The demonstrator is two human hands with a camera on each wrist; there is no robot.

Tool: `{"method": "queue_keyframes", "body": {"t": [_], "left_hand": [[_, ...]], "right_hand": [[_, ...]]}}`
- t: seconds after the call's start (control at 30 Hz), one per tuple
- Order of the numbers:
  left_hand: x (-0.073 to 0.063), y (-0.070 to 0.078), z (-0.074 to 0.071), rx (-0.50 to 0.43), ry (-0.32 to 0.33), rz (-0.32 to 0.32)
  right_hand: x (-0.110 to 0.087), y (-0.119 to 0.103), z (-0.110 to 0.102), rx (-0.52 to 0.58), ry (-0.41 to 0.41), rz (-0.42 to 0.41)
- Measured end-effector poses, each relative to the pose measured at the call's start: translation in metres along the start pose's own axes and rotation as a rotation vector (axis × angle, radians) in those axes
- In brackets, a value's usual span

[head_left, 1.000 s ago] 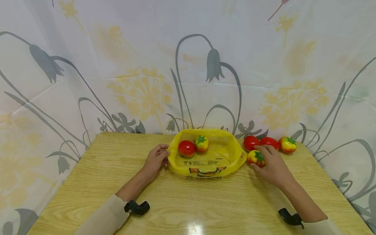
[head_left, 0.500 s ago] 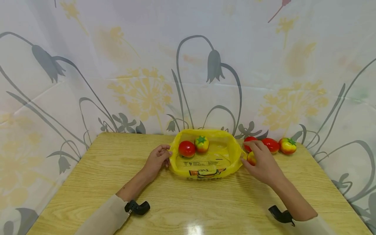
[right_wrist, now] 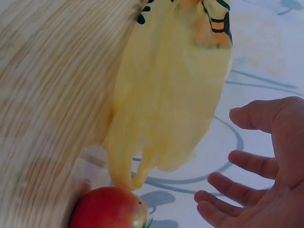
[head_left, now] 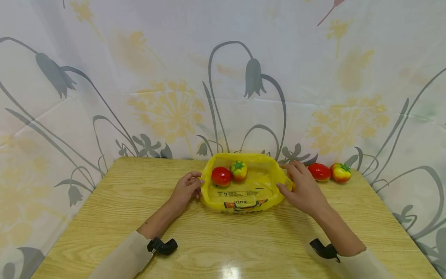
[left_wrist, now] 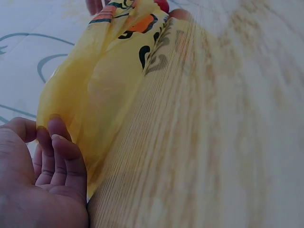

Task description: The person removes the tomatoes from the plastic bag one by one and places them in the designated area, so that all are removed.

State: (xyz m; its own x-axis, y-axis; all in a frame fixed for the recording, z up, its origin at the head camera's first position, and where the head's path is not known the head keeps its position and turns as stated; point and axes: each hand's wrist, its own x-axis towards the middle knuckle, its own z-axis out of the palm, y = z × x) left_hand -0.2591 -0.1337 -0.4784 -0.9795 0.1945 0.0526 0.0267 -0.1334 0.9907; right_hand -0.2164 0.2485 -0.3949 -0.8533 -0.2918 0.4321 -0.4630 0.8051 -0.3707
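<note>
A yellow plastic bag point(head_left: 216, 204) lies with its mouth spread wide on the wooden table. Inside it, toward the left, are a glossy red tomato-like fruit point(head_left: 221, 176) and a yellow-red one with a green leafy top point(head_left: 239, 171). My left hand point(head_left: 184, 192) pinches the bag's left edge between thumb and fingertips, as the left wrist view shows. At the bag's right end, my right hand point(head_left: 303, 190) has its fingers spread and holds nothing. Below that hand, a red fruit point(right_wrist: 107, 209) sits by the bag's gathered end; the head view mostly hides it.
Right of my right hand lie another red fruit point(head_left: 319, 172) and a yellow-red fruit with a green top point(head_left: 340, 173). A further red one is largely covered by the hand. Behind the table point(head_left: 223, 240) hangs a flower-printed cloth point(head_left: 167, 58).
My right hand has moved left, from over the green-topped fruit on the table to the bag's right rim. My left hand stays at the left edge.
</note>
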Motion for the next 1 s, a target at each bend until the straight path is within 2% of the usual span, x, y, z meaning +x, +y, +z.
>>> {"method": "queue_keyframes", "body": {"t": [0.33, 0.83, 1.0], "left_hand": [[0.001, 0.0, -0.001, 0.016, -0.005, -0.007], [0.001, -0.001, -0.001, -0.002, -0.006, -0.005], [0.0, 0.0, -0.001, -0.007, 0.012, -0.008]], "right_hand": [[0.014, -0.014, 0.012, 0.031, -0.021, 0.025], [0.037, -0.038, 0.036, 0.066, -0.063, 0.005], [0.044, -0.041, 0.046, 0.088, -0.083, -0.001]]}}
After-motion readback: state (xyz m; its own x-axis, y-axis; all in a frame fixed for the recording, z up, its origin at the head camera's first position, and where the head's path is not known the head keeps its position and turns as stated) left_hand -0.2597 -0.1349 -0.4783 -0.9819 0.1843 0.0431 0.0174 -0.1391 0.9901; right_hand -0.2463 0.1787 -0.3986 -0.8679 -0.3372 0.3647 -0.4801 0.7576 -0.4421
